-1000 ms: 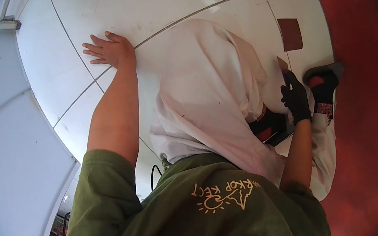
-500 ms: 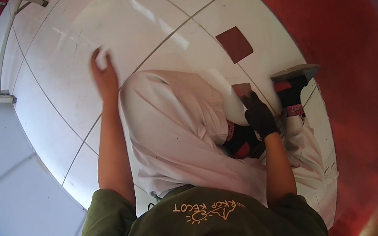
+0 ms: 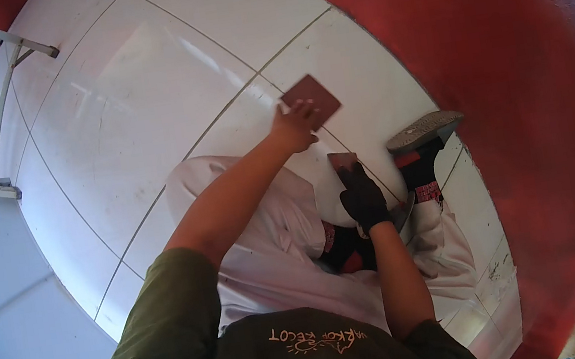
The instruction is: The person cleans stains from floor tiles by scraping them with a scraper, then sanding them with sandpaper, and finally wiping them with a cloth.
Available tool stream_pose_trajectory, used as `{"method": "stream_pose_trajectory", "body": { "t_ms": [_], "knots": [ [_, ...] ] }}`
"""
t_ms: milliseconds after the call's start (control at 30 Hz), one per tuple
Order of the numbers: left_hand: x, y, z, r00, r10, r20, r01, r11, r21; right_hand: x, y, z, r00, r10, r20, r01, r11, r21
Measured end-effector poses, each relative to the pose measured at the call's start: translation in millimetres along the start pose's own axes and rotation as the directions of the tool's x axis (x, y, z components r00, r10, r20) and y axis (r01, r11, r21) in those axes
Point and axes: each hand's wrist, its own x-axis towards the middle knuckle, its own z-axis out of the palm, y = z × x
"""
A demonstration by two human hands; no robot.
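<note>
My bare left hand (image 3: 297, 127) reaches across to a reddish-brown square sheet (image 3: 316, 98) on the white tiles. Its fingers lie spread over the sheet's near corner, with the thumb apart. In a black glove, my right hand (image 3: 363, 194) is closed on a smaller reddish-brown piece (image 3: 343, 160), whose front end sticks out past the fingers. Both pieces look like sandpaper, but their surface is too blurred to be sure. The right hand is low near my feet, just below the square sheet.
I sit on the white tiled floor (image 3: 110, 123) with folded legs in pale trousers (image 3: 269, 255). One sandal (image 3: 424, 131) shows at the right, beside a red surface (image 3: 513, 111). Metal legs (image 3: 2, 109) and a pale panel (image 3: 11, 255) are on the left.
My left hand has swung right from over the floor to the square sheet, which now sits slightly turned. My right hand keeps hold of the smaller piece. The view has shifted.
</note>
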Motion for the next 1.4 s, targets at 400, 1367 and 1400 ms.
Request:
{"method": "stream_pose_trajectory", "body": {
  "t_ms": [400, 1367, 1400],
  "knots": [
    [-19.7, -70.6, -67.1, 0.806, -0.59, -0.048, 0.548, 0.774, -0.316, 172.3, -49.4, -46.4, 0.996, -0.034, 0.082, 0.045, 0.99, -0.135],
    [25.2, -91.5, -71.3, 0.784, -0.588, -0.199, 0.437, 0.75, -0.497, 267.8, -92.9, -107.9, 0.949, 0.106, 0.296, -0.066, 0.987, -0.144],
    [27.8, -91.0, -74.4, 0.781, -0.585, -0.219, 0.409, 0.744, -0.529, 262.7, -107.6, -120.0, 0.921, 0.182, 0.345, -0.156, 0.982, -0.103]
  ]
}}
